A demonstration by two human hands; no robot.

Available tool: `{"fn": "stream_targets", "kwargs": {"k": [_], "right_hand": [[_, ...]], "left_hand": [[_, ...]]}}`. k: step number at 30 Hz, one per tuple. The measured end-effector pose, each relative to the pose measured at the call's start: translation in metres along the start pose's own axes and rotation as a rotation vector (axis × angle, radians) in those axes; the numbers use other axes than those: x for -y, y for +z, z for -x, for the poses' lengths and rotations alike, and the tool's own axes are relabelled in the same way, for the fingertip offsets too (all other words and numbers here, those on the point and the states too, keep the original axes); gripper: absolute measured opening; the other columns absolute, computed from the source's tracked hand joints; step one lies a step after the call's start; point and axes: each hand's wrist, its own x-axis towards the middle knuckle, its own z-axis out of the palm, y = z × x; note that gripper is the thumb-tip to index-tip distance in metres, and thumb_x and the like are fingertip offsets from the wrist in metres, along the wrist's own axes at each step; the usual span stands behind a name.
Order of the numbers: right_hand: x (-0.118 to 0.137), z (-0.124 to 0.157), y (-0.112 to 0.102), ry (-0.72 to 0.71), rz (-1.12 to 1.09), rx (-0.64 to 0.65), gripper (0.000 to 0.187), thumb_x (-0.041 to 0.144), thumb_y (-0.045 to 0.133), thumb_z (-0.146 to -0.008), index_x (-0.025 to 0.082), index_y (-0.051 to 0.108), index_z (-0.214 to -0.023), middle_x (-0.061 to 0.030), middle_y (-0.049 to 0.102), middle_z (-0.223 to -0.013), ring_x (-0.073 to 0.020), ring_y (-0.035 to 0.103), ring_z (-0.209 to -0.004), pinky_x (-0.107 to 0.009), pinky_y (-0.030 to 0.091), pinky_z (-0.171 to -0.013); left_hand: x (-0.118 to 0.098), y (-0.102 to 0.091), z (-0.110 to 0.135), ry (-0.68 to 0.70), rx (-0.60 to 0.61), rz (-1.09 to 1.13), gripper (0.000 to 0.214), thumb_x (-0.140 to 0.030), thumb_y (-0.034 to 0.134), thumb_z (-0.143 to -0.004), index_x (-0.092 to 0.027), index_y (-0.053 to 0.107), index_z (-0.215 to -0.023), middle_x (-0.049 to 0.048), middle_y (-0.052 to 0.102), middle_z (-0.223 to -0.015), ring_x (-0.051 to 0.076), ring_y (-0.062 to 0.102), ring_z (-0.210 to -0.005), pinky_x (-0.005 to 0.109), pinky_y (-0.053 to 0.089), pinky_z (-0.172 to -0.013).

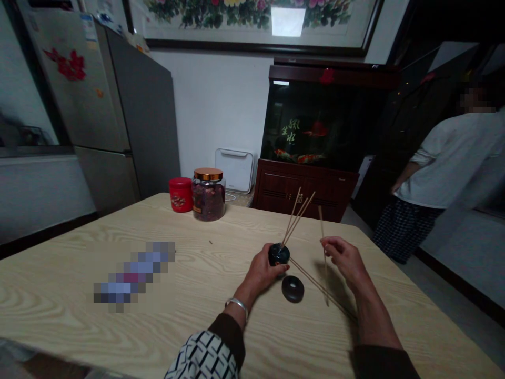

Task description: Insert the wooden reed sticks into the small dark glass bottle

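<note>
My left hand (263, 269) is closed round a small dark diffuser bottle (279, 256) that stands on the wooden table. Several thin reed sticks (295, 218) rise out of its neck, leaning to the right. In my right hand (344, 257), thumb and fingers pinch a single reed stick (322, 226), held roughly upright to the right of the bottle. More sticks (315, 282) lie on the tabletop, running from beside the bottle toward my right forearm. A round dark cap (292, 289) rests just in front of the bottle.
On the table (189, 337), a red canister (181, 195) and a copper-lidded glass jar (209, 197) stand at the back. A blurred-out object (134, 276) lies at left. Beyond are a fish tank (311, 126), a fridge (102, 105) and, at right, a standing person (453, 158).
</note>
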Motion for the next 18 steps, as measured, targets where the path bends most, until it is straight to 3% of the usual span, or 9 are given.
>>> {"fn": "stream_targets", "kwargs": {"k": [3,6,11,18], "right_hand": [[0.025,-0.004,0.0,0.048,-0.441,-0.166,0.028,0.036,0.08,-0.064,0.019,0.072,-0.086,0.0006,0.064,-0.075,-0.0111,0.056,-0.064,-0.018,0.039,-0.049],[0.051,-0.005,0.008,-0.022,-0.679,-0.282,0.03,0.033,0.083,-0.062,0.018,0.07,-0.084,0.0007,0.064,-0.08,-0.0092,0.058,-0.067,-0.015,0.04,-0.048],[0.071,-0.011,0.029,-0.123,-0.652,-0.304,0.028,0.031,0.082,-0.065,0.017,0.07,-0.085,0.0,0.065,-0.077,-0.0092,0.059,-0.066,-0.015,0.043,-0.047],[0.058,-0.021,0.048,-0.174,-0.537,-0.292,0.027,0.034,0.078,-0.07,0.017,0.069,-0.089,-0.0005,0.066,-0.079,-0.0106,0.06,-0.065,-0.019,0.045,-0.049]], "left_hand": [[0.002,0.0,0.0,-0.006,-0.004,-0.01,0.056,-0.03,0.08,-0.07,-0.018,0.057,-0.12,0.0047,0.069,-0.099,0.019,0.063,-0.086,0.027,0.047,-0.076],[0.003,0.001,-0.001,-0.012,-0.003,-0.021,0.057,-0.031,0.08,-0.07,-0.018,0.056,-0.121,0.005,0.069,-0.1,0.019,0.063,-0.087,0.028,0.047,-0.076],[0.004,0.0,-0.001,-0.022,-0.008,-0.03,0.057,-0.031,0.08,-0.069,-0.018,0.057,-0.119,0.0057,0.068,-0.101,0.02,0.063,-0.089,0.029,0.047,-0.078],[0.0,0.0,0.0,-0.022,-0.003,-0.01,0.054,-0.03,0.08,-0.07,-0.018,0.057,-0.117,0.0051,0.069,-0.102,0.019,0.063,-0.089,0.027,0.047,-0.077]]}}
